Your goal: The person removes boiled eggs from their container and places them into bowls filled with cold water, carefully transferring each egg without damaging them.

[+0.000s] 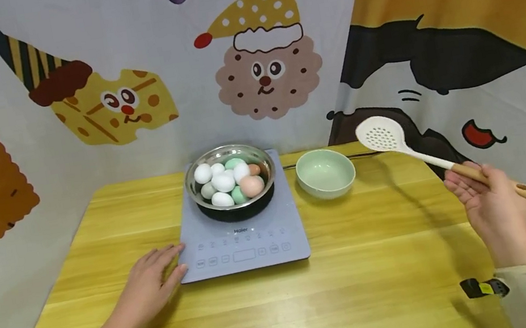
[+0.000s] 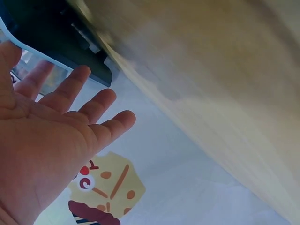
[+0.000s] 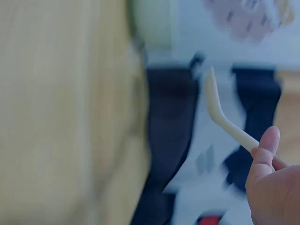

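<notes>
My right hand [image 1: 500, 209] holds a white slotted spoon [image 1: 381, 134] by its wooden handle, raised above the table's right side. In the right wrist view, the thumb and fingers [image 3: 269, 140] are around the handle, and the spoon's head [image 3: 213, 96] appears edge-on. My left hand [image 1: 149, 279] lies at the left edge of a pale induction cooker [image 1: 245, 244], its fingertips right at that edge. From below, the left wrist view shows the fingers [image 2: 70, 91] spread under the cooker's dark underside [image 2: 51, 37]. On the cooker stands a steel pan [image 1: 237, 207] heaped with white, green and brown eggs [image 1: 223, 181].
A light green bowl [image 1: 325, 174] stands right of the cooker. Behind it a black cable [image 1: 367, 154] runs along the table's back. The wooden table [image 1: 366, 291] meets a cartoon-printed curtain [image 1: 148, 153] at the back and sides. My right wrist wears a dark band [image 1: 484, 287].
</notes>
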`<state>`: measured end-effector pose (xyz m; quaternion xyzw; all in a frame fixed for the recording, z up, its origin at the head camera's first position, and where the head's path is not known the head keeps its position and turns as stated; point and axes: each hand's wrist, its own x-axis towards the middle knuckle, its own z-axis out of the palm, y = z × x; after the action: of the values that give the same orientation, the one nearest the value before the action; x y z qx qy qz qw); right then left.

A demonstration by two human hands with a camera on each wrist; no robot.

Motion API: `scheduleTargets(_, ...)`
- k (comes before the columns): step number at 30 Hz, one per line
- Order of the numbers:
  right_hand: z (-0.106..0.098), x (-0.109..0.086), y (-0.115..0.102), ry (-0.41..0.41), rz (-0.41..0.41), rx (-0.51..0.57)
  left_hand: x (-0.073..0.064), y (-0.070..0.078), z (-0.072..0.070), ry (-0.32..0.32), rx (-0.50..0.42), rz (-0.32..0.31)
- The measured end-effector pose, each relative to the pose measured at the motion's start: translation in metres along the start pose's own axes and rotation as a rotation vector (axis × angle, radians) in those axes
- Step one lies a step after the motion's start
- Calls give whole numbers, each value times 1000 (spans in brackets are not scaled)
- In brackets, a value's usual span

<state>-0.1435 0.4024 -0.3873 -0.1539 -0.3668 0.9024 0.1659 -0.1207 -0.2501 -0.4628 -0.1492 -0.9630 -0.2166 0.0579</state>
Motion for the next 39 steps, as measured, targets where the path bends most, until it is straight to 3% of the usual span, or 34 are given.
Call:
scheduleTargets(7, 87, -35, 38, -483, -215, -383, -2, 1, -2, -2, 14, -10)
scheduleTargets(13, 130, -41, 60, -790, -396, -707, -1, 4, 0, -4, 11, -13)
scheduleTargets(16, 139, -38, 67, -933, -530, -763, 0, 4, 1, -7, 12, -9)
scheduleTargets(19, 144, -32, 71, -1072, -638, -717, 1, 3, 0, -6, 12, -7)
scheduleTargets(21, 146, -29, 73, -1141, -667, -705, 2, 3, -1, -4, 10, -9)
scheduleTargets(24, 151, -25, 74, -1185, -613, -726, 0, 2, -2, -7, 11, -20)
scheduleTargets(31, 158, -10, 70, -1140, -433, -945, -2, 1, 0, -15, 12, -31)
scheduleTargets(39, 165, 21, 66, -1075, -223, -1031, -2, 1, 2, -8, -4, -40)
